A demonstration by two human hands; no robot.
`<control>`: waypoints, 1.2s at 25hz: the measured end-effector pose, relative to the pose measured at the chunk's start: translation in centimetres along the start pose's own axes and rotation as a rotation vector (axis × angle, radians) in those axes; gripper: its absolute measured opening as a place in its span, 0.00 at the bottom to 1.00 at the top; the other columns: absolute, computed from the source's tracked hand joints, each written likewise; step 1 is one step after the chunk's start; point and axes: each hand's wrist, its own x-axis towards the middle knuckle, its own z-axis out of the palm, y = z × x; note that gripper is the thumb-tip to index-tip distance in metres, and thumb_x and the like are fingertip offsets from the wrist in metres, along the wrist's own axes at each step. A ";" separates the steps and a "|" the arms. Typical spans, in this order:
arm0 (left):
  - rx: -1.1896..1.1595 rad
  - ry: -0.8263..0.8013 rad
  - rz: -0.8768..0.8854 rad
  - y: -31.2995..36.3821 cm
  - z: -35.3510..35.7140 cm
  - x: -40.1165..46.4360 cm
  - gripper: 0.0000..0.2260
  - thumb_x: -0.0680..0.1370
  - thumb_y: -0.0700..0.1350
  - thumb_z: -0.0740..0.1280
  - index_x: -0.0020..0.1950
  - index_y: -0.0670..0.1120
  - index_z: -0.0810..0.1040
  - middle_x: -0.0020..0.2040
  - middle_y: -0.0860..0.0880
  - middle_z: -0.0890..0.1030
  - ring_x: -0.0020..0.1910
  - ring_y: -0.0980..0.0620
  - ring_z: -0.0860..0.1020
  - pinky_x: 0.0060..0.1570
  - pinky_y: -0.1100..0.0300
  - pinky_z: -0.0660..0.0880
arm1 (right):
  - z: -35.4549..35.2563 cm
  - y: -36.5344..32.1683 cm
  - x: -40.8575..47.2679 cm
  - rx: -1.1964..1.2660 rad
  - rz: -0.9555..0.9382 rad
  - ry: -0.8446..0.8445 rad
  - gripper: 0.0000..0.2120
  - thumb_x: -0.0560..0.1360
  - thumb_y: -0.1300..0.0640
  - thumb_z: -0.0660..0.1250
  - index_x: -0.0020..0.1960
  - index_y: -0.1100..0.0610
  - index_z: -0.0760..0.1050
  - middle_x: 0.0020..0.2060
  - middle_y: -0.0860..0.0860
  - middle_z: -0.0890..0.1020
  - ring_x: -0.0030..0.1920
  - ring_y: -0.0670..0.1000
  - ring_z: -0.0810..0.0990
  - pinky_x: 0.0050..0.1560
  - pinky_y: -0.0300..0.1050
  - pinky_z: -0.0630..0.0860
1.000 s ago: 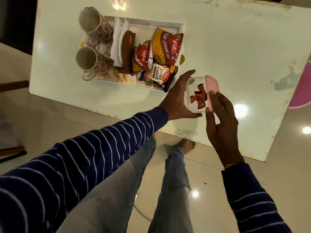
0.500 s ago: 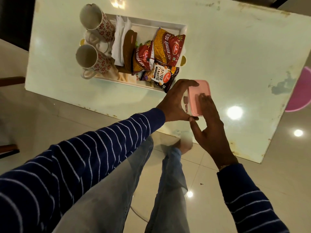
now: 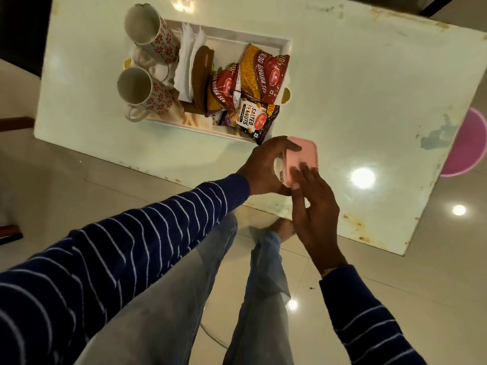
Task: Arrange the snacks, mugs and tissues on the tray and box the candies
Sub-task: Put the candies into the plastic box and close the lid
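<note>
Head view looks down on both hands, which meet at a small box (image 3: 281,172) with a pink lid (image 3: 303,159) near the front edge of the tabletop (image 3: 369,83). The left hand (image 3: 266,167) has its grip closed around the left side of the box, with the fingers curled over the far edge of the lid and the thumb under the near side. The right hand (image 3: 315,206) is not grasping; its grip is released, the fingers are stretched flat and their tips lie on the near part of the lid. What is inside the box cannot be seen, because the lid and the hands cover it. Just beyond the left grip stands the white tray (image 3: 263,39). The salted peanuts packet (image 3: 253,119) lies at the tray corner closest to the left fingers, and two red bhujia sev packets (image 3: 263,75) lean behind it. Further to the left of these are a brown holder (image 3: 200,75) with white tissues (image 3: 187,67), and then two mugs (image 3: 142,90) with red flower pattern at the far left end of the tray. Well to the right of the right grip, a pink round thing (image 3: 469,143) shows past the tabletop edge.
</note>
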 end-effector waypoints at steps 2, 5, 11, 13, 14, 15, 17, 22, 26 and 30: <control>-0.020 -0.056 -0.007 0.4 -0.3 -0.2 0.43 0.55 0.50 0.85 0.66 0.45 0.70 0.66 0.47 0.74 0.61 0.50 0.74 0.58 0.51 0.78 | -0.7 -0.2 1.2 0.226 0.223 0.166 0.17 0.82 0.53 0.61 0.69 0.55 0.76 0.65 0.51 0.79 0.61 0.47 0.77 0.58 0.52 0.80; -0.045 -0.136 0.021 1.6 0.1 0.0 0.46 0.55 0.50 0.85 0.68 0.45 0.68 0.67 0.47 0.73 0.62 0.52 0.72 0.59 0.57 0.77 | -2.5 0.7 4.1 0.613 0.721 0.097 0.22 0.82 0.42 0.60 0.73 0.46 0.69 0.69 0.51 0.73 0.64 0.46 0.77 0.52 0.44 0.80; -0.259 -0.209 0.022 4.8 1.0 0.0 0.42 0.71 0.51 0.75 0.78 0.47 0.55 0.80 0.47 0.54 0.76 0.53 0.57 0.73 0.59 0.61 | -2.3 -0.2 5.7 0.773 0.830 0.074 0.18 0.84 0.43 0.54 0.66 0.51 0.72 0.63 0.53 0.78 0.66 0.59 0.77 0.60 0.56 0.79; -0.386 -0.073 -0.073 5.8 2.0 -0.2 0.31 0.79 0.50 0.64 0.78 0.49 0.55 0.80 0.47 0.54 0.78 0.48 0.55 0.73 0.53 0.60 | -1.8 -1.2 6.0 0.714 0.805 0.140 0.16 0.83 0.38 0.51 0.56 0.44 0.74 0.56 0.48 0.81 0.61 0.55 0.80 0.61 0.56 0.79; -0.391 0.042 -0.130 6.1 2.5 -0.3 0.27 0.81 0.49 0.61 0.78 0.49 0.56 0.79 0.46 0.58 0.77 0.46 0.60 0.71 0.52 0.63 | -1.5 -1.5 6.3 0.681 0.808 0.169 0.17 0.82 0.37 0.51 0.54 0.43 0.74 0.54 0.47 0.82 0.59 0.55 0.81 0.61 0.56 0.79; -0.376 0.139 -0.171 6.3 2.9 -0.3 0.23 0.83 0.48 0.58 0.77 0.47 0.58 0.77 0.46 0.64 0.74 0.45 0.65 0.69 0.50 0.69 | -1.2 -1.5 6.4 0.648 0.802 0.196 0.17 0.82 0.37 0.50 0.53 0.43 0.74 0.52 0.46 0.82 0.57 0.54 0.81 0.61 0.56 0.79; -0.339 0.213 -0.183 6.2 3.4 -0.3 0.21 0.84 0.47 0.57 0.76 0.46 0.61 0.72 0.44 0.71 0.68 0.44 0.72 0.62 0.48 0.76 | -0.7 -1.2 6.6 0.603 0.774 0.232 0.17 0.82 0.37 0.51 0.50 0.43 0.75 0.49 0.44 0.81 0.52 0.51 0.81 0.60 0.57 0.80; -0.324 0.164 -0.181 4.4 3.1 1.0 0.20 0.84 0.47 0.57 0.76 0.46 0.63 0.70 0.44 0.73 0.66 0.45 0.74 0.61 0.51 0.77 | -0.1 -0.1 7.5 0.575 0.748 0.191 0.20 0.83 0.38 0.50 0.61 0.48 0.75 0.58 0.50 0.81 0.57 0.54 0.80 0.61 0.57 0.79; -0.277 -0.010 -0.255 2.0 1.9 1.5 0.23 0.82 0.50 0.61 0.76 0.47 0.62 0.71 0.42 0.73 0.69 0.45 0.72 0.63 0.54 0.74 | 0.4 1.7 8.5 0.495 0.688 0.098 0.21 0.84 0.40 0.49 0.65 0.51 0.71 0.61 0.50 0.77 0.59 0.53 0.77 0.59 0.54 0.78; -0.174 0.101 -0.237 -2.0 -1.9 -1.7 0.16 0.80 0.48 0.67 0.66 0.46 0.75 0.59 0.47 0.82 0.52 0.54 0.81 0.48 0.70 0.76 | 0.5 3.9 11.8 0.370 0.573 0.097 0.21 0.84 0.42 0.51 0.65 0.54 0.72 0.56 0.47 0.77 0.55 0.50 0.76 0.53 0.47 0.73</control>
